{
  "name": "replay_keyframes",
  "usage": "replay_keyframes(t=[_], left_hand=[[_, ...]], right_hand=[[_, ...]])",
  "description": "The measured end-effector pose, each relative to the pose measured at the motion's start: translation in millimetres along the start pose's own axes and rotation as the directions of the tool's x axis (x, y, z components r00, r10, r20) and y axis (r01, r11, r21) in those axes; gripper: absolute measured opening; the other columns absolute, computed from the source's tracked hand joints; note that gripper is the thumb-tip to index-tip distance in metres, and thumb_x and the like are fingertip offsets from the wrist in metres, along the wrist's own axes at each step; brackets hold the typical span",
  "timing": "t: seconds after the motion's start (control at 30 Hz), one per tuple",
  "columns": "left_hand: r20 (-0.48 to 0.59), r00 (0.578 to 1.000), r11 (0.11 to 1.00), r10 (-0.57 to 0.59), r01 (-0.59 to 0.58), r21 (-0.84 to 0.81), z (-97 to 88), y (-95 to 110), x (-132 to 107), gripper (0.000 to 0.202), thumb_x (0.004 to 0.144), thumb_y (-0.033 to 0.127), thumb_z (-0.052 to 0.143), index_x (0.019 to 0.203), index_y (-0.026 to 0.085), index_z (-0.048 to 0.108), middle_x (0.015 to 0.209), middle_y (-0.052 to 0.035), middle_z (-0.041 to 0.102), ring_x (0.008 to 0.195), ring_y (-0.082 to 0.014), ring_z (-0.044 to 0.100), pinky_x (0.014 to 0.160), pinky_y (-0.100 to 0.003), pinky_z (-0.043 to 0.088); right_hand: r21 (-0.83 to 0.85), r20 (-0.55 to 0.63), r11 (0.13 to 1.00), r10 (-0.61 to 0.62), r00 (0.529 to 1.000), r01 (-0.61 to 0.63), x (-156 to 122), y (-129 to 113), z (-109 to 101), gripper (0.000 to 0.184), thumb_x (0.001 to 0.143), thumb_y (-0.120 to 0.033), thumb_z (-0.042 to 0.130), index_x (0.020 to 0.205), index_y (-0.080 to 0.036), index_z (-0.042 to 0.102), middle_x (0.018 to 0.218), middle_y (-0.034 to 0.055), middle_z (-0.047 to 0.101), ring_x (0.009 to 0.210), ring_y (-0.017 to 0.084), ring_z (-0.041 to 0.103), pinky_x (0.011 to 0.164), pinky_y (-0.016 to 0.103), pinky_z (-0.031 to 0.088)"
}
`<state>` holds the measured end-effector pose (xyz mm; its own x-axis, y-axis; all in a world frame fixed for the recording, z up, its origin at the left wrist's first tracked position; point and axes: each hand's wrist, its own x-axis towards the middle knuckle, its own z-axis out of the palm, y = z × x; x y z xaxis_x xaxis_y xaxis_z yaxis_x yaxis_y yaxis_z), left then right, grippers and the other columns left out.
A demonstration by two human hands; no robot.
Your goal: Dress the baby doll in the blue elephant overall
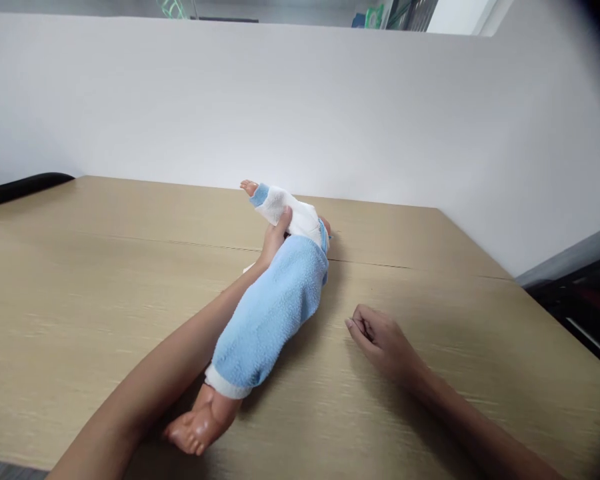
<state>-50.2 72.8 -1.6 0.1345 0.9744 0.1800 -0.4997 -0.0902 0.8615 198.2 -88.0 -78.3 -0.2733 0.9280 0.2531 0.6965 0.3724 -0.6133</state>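
Observation:
A baby doll (275, 307) in a blue and white fleecy outfit lies on its side across the middle of the table. Its bare foot points toward me, and one small hand reaches out at the far left. My left hand (277, 235) grips the doll around the white sleeve and upper body; the thumb shows on top while the other fingers are hidden behind it. The doll's head is mostly out of sight beyond its shoulder. To the right of the doll, apart from it, my right hand (380, 339) rests on the table with its fingers curled closed around nothing visible.
The wooden table (105, 287) has a seam running across it. A pale wall (280, 107) rises behind its far edge. Dark objects stand at the left edge and beyond the right edge (580, 307). Part of a room shows over the wall.

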Motion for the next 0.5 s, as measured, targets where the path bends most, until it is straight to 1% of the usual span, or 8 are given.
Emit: replay_keyframes(t=[0.03,0.1,0.17,0.23,0.3,0.4,0.5], left_hand=[[-0.019,1.000,1.000,0.024,-0.024,-0.003,3.8,-3,4,0.049,0.093,0.064,0.079,0.110,0.019,0.074,0.109,-0.0081,0.082,0.125,-0.0341,0.073,0.106,-0.043,0.057],[-0.023,0.998,0.999,0.051,-0.051,0.004,10.3,-7,7,0.053,0.085,0.066,0.085,0.108,0.020,0.073,0.111,-0.0092,0.083,0.125,-0.0351,0.073,0.106,-0.043,0.057],[-0.001,0.999,0.999,0.049,-0.049,0.023,15.7,-9,5,0.057,0.079,0.066,0.089,0.107,0.020,0.073,0.114,-0.0104,0.082,0.127,-0.0363,0.072,0.108,-0.044,0.056],[-0.015,0.998,0.998,0.059,-0.058,0.031,20.1,-11,2,0.059,0.076,0.065,0.092,0.108,0.019,0.072,0.116,-0.0111,0.082,0.130,-0.0369,0.070,0.112,-0.045,0.054],[-0.030,0.998,0.998,0.064,-0.063,0.026,23.6,-13,0,0.062,0.076,0.064,0.092,0.111,0.017,0.071,0.119,-0.0119,0.081,0.132,-0.0369,0.069,0.114,-0.045,0.053],[-0.018,0.998,0.998,0.066,-0.065,0.026,26.8,-18,1,0.066,0.078,0.063,0.090,0.118,0.015,0.070,0.122,-0.0137,0.081,0.133,-0.0371,0.069,0.115,-0.046,0.052],[0.000,0.996,0.995,0.084,-0.084,0.045,28.5,-24,6,0.068,0.079,0.063,0.089,0.122,0.014,0.069,0.127,-0.0153,0.080,0.135,-0.0375,0.068,0.116,-0.046,0.051]], right_hand=[[0.020,-0.004,1.000,0.014,1.000,-0.014,1,0,0,0.033,0.107,-0.032,0.051,0.078,-0.027,0.036,0.068,-0.0054,0.043,0.061,0.016,0.040,0.062,0.033,0.031],[0.050,-0.008,0.998,0.035,0.999,-0.034,3,0,0,0.031,0.105,-0.032,0.052,0.078,-0.027,0.037,0.067,-0.0058,0.042,0.060,0.016,0.039,0.061,0.032,0.031],[0.068,-0.004,0.997,0.040,0.999,-0.040,4,-1,-1,0.029,0.103,-0.030,0.053,0.078,-0.027,0.038,0.067,-0.0059,0.042,0.060,0.016,0.039,0.061,0.032,0.031],[0.082,0.003,0.996,0.042,0.999,-0.042,4,-2,-2,0.026,0.100,-0.027,0.054,0.078,-0.027,0.039,0.067,-0.0060,0.042,0.060,0.016,0.040,0.061,0.031,0.031],[0.103,0.007,0.993,0.050,0.999,-0.050,3,-2,-3,0.022,0.095,-0.023,0.056,0.081,-0.027,0.040,0.068,-0.0063,0.044,0.060,0.015,0.041,0.061,0.031,0.032],[0.151,-0.007,0.986,0.070,0.998,-0.068,1,0,-2,0.019,0.088,-0.016,0.057,0.086,-0.027,0.042,0.072,-0.0066,0.048,0.061,0.015,0.044,0.061,0.030,0.034],[0.187,-0.038,0.979,0.092,0.995,-0.083,1,1,0,0.019,0.087,-0.015,0.058,0.092,-0.028,0.045,0.071,-0.0078,0.046,0.061,0.016,0.045,0.060,0.030,0.036]])
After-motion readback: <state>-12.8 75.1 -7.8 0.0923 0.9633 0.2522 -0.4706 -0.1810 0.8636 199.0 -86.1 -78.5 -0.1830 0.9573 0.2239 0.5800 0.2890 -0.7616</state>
